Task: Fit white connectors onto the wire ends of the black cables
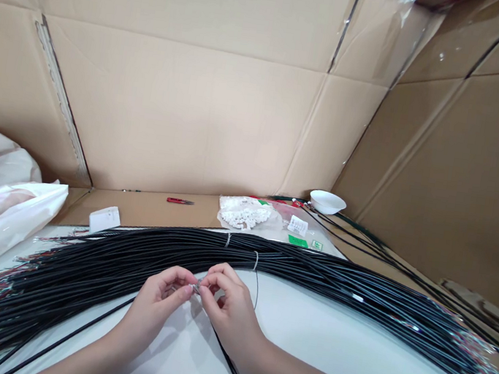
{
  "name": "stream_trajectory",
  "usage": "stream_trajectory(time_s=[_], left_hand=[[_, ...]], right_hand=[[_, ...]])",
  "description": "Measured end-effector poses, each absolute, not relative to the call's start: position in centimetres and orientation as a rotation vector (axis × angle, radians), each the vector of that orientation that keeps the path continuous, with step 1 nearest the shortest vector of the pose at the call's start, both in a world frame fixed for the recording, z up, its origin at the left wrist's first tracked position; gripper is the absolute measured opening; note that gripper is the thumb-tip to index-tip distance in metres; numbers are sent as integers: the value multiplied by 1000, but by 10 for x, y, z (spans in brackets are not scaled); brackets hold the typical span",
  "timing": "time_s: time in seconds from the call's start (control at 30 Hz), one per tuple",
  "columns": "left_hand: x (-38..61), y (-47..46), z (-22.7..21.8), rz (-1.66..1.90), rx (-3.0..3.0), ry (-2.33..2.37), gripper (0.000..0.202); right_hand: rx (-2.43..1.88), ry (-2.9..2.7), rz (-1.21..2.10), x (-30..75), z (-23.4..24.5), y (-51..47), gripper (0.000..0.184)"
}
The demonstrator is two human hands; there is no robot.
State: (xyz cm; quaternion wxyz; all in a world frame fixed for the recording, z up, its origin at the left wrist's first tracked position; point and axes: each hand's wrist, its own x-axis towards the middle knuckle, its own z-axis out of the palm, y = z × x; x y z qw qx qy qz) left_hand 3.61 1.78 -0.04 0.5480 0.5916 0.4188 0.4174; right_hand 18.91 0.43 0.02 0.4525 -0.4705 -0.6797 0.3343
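Left hand (153, 309) and right hand (231, 314) pinch narrowly, fingertips meeting on one small metal terminal (196, 287) of a thin black cable (230, 357), which runs toward the near edge. One long black cable bundle (221, 257), bound by two white ties (255, 261), lies left to right behind the hands, with open room on the white table (324, 346) around them.

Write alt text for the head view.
The left hand and right hand pinch a small metal part over a white table, in front of a long bundle of black cables. Beyond lie red-handled snips, a bag of white pieces and a white bowl against cardboard.
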Motion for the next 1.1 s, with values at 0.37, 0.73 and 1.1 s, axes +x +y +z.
stream_trajectory(time_s=[0.37,0.73,1.1], left_hand=[[38,17,1,944,1494,1029,19],[38,17,-1,942,1446,985,19],[36,20,-4,944,1388,926,18]], right_hand=[[-1129,-1732,807,188,-3,3,11],[-1050,-1792,440,187,-12,2,9],[-923,-1888,544,190,-8,4,9]])
